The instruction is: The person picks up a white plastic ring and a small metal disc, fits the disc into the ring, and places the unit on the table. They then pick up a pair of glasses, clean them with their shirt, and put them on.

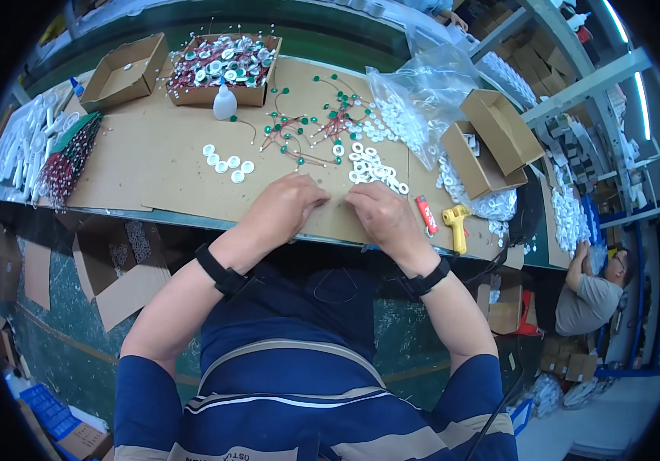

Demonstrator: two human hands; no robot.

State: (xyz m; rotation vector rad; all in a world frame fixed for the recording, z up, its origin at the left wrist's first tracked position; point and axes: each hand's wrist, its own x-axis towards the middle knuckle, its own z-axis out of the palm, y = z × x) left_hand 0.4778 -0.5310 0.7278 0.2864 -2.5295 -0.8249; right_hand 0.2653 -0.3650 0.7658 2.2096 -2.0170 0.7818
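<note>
My left hand [288, 204] and my right hand [383, 215] rest close together over the near part of the cardboard-covered bench, a small gap between their fingertips. The fingers of both are curled into a pinch, and whatever they hold, if anything, is hidden or too small to make out. Just beyond my right hand lies a heap of white rings [374, 168]. Past my left hand sit several white round caps [226, 161]. Green discs with thin red wires [295, 134] are strewn farther back between the hands.
A yellow glue gun [457, 228] and a red lighter [426, 214] lie right of my right hand. Behind stand a white squeeze bottle [224, 102], a full box of wired parts [262, 94] and an open carton [491, 146]. Another person [592, 296] sits far right.
</note>
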